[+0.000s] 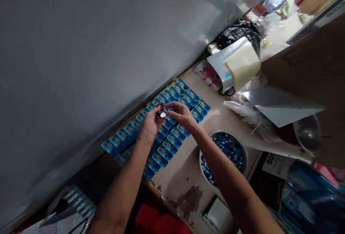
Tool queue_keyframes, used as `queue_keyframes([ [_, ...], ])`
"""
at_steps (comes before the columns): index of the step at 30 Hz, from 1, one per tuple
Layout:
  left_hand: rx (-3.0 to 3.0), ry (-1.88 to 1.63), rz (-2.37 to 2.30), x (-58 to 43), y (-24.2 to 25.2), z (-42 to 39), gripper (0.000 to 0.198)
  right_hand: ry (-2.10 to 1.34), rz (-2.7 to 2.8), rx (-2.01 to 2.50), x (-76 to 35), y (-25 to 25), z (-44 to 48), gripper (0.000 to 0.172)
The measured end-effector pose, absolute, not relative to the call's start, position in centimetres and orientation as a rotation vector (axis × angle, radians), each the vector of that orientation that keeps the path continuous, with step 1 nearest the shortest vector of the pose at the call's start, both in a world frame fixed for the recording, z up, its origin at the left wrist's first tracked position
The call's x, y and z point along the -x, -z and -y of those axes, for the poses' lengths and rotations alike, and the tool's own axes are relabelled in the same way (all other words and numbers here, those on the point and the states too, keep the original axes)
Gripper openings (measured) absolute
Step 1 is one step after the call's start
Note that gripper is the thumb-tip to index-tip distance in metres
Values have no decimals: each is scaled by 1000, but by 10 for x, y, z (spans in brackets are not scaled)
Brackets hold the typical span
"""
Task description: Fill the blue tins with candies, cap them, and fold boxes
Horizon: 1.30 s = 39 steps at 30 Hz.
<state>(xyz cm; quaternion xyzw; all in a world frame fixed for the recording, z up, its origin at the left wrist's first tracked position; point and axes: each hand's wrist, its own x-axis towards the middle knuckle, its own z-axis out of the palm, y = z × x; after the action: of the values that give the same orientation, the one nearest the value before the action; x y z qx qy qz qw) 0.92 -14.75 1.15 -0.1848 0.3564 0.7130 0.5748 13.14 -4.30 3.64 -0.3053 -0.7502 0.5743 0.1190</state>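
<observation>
My left hand (150,123) is closed on a small round piece (162,114) with a white face and a dark shiny rim; other small dark pieces seem to sit with it in the fingers. My right hand (181,113) meets it from the right, thumb and fingers bent together at the pieces; what the fingertips pinch is too small to make out. Under both hands lie rows of blue printed cards (171,142), many with a round blue spot. Right of them, partly behind my right forearm, stands a round metal bowl (245,155) full of small blue and silver round pieces (229,146).
A grey wall (94,40) runs along the table's far side. Toward the back right are a cream-coloured folded sheet (244,63), scissors (227,91), a black plastic bag (239,33) and clear plastic. A white box (219,214) rests near the front edge; blue packaging (307,198) lies at right.
</observation>
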Motion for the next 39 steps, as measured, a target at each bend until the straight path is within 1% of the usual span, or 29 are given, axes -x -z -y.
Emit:
queue_keyframes([
  [4, 462, -1656, -849, -21, -5, 144, 14, -1636, 2135, 917, -141, -34, 58, 27],
  [8, 472, -1591, -843, -23, -5, 146, 20, -1823, 1972, 928, -145, -27, 49, 32],
  [11, 473, -1508, -821, -22, -5, 146, 22, -1938, 1811, 949, -151, -22, 43, 25],
  [13, 473, -1474, -816, -22, -4, 145, 18, -1914, 1800, 999, -153, -21, 36, 22],
  [14, 474, -1470, -820, -22, -3, 145, 16, -1853, 1832, 1045, -153, -22, 30, 22],
  [16, 471, -1483, -834, -22, -2, 145, 14, -1625, 1939, 1185, -150, -23, 12, 24],
  [19, 454, -1532, -851, -19, -4, 146, 11, -1079, 2156, 1446, -135, -27, -25, 22],
  [21, 442, -1566, -868, -15, -7, 147, 10, -774, 2333, 1577, -121, -28, -48, 21],
  [24, 430, -1614, -898, -9, -12, 146, 10, -577, 2603, 1710, -99, -27, -70, 23],
  [28, 395, -1652, -911, -3, -14, 138, 8, -595, 2743, 1860, -78, -22, -92, 20],
  [33, 350, -1642, -922, 1, -13, 129, 17, -658, 2775, 1947, -71, -27, -109, 21],
  [36, 326, -1659, -977, -1, -13, 133, 21, -587, 2720, 1864, -83, -34, -80, 21],
  [37, 315, -1674, -1001, -3, -13, 135, 23, -614, 2650, 1794, -90, -36, -63, 21],
  [39, 290, -1704, -1039, -9, -11, 139, 29, -851, 2451, 1598, -105, -36, -23, 25],
])
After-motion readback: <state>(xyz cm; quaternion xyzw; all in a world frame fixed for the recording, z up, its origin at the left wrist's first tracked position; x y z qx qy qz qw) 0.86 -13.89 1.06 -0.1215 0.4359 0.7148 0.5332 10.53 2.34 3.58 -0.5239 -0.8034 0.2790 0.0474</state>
